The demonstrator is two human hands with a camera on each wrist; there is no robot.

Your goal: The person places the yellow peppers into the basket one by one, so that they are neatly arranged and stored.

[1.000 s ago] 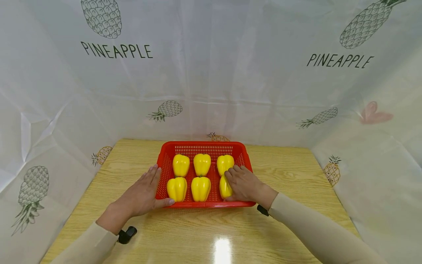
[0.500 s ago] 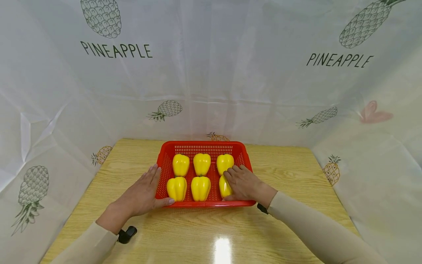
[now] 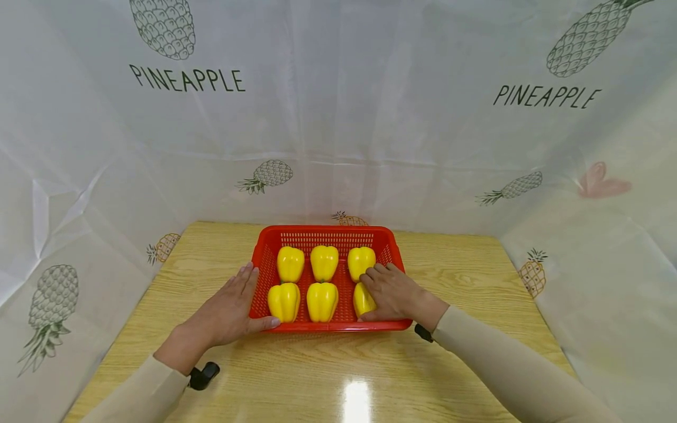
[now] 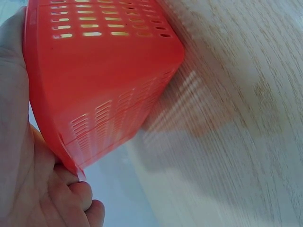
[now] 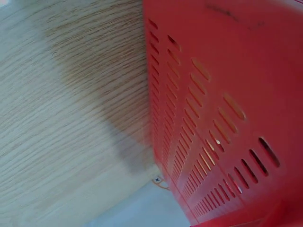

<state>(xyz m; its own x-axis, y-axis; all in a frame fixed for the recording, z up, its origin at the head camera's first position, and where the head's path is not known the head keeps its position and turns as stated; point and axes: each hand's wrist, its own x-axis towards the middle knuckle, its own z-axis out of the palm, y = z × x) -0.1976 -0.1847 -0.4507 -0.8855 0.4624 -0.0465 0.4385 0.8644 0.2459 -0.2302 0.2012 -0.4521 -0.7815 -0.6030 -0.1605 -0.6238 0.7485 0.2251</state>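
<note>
A red plastic basket (image 3: pixel 344 326) with slotted walls holds several yellow bell peppers in two rows. At its left end my left hand (image 3: pixel 224 308) holds the rim, with the thumb over the front left corner; the left wrist view shows its fingers bent at the rim. My right hand (image 3: pixel 394 294) reaches over the front right corner and grips the front right bell pepper (image 3: pixel 364 299), partly hiding it. Just behind that hand lies the back right bell pepper (image 3: pixel 362 262). In the right wrist view only the basket's outer wall (image 5: pixel 246 71) shows, not the hand.
The basket stands on a light wood table (image 3: pixel 296 376), close to its back edge. A white sheet (image 3: pixel 344 117) printed with pineapples hangs behind and on both sides. Black straps are on both wrists.
My right hand and the front right bell pepper have shifted very slightly to the right within the basket. The left hand and the basket look the same.
</note>
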